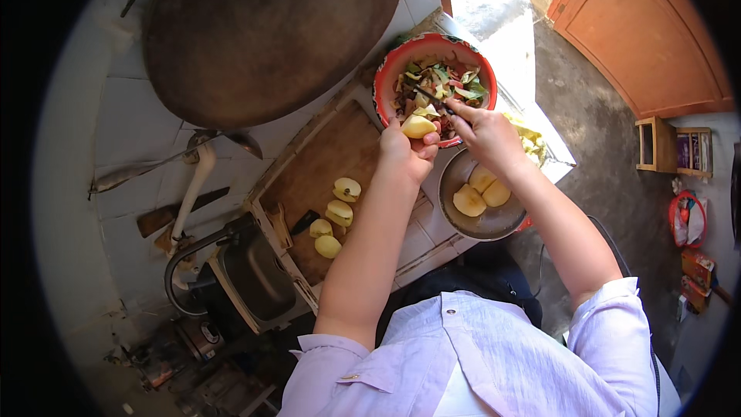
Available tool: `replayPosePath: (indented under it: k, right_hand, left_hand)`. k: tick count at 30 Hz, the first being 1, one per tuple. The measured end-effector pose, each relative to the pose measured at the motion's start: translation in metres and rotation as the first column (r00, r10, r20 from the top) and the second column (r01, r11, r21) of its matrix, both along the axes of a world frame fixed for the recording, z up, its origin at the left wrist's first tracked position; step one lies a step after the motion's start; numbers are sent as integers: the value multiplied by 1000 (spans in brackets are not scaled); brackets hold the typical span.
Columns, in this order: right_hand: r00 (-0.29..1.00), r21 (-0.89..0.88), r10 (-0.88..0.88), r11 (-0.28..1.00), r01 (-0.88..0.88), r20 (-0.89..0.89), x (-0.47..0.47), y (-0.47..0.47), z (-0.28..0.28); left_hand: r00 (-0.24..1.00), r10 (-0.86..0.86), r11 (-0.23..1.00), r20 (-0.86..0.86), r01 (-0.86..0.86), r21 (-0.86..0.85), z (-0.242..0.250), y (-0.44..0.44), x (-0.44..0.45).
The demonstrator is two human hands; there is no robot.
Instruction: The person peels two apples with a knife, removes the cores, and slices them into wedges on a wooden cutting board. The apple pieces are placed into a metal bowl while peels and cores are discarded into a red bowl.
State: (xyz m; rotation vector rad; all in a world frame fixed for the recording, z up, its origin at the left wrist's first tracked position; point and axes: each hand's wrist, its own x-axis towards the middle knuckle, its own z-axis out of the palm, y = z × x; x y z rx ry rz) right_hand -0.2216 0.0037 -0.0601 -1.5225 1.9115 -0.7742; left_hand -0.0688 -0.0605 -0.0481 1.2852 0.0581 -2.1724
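My left hand holds a pale peeled apple piece at the near rim of a red enamel basin. In my right hand is a slim dark-bladed knife, its blade reaching over the basin, beyond the piece. Peels and leafy scraps fill the basin's bottom. Below my right wrist, a round metal bowl contains three peeled apple pieces. Several cut apple pieces, some showing cores, lie on the wooden cutting board left of my left forearm.
A black handle rests on the board's near left part. Further left is a sink with a dark curved faucet. A large round lid or pan and a ladle hang by the tiled wall. A crumpled yellow-green bag sits right of the basin.
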Motion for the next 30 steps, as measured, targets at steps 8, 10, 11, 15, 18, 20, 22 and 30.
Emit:
replayPosePath:
  k: [8, 10, 11, 15, 18, 20, 22, 30]
  right_hand:
    - [743, -103, -51, 982, 160, 667, 2, 24, 45]
    - [514, 21, -86, 991, 132, 853, 0, 23, 60]
    - [355, 27, -59, 995, 96, 933, 0, 22, 65]
    - [230, 26, -34, 999, 40, 973, 8, 11, 73]
    - [208, 30, -55, 992, 121, 976, 22, 7, 73]
    - [154, 66, -95, 980, 187, 984, 28, 4, 72]
    - [54, 96, -111, 969, 227, 992, 31, 3, 71]
    - [-365, 225, -192, 973, 49, 911, 23, 6, 80]
  left_hand:
    - [988, 9, 943, -156, -60, -329, 64, 21, 13]
    - [993, -99, 911, -70, 62, -408, 78, 24, 14]
    - [986, -161, 875, -37, 125, -468, 84, 24, 14]
    - [979, -141, 784, 149, 202, -587, 86, 28, 6]
    - [952, -217, 719, 216, 306, -624, 83, 28, 11]
    - [950, -218, 663, 223, 312, -681, 80, 28, 15]
    - [962, -182, 594, 205, 273, -756, 77, 31, 17]
    - [814, -132, 88, 565, 578, -811, 77, 36, 31]
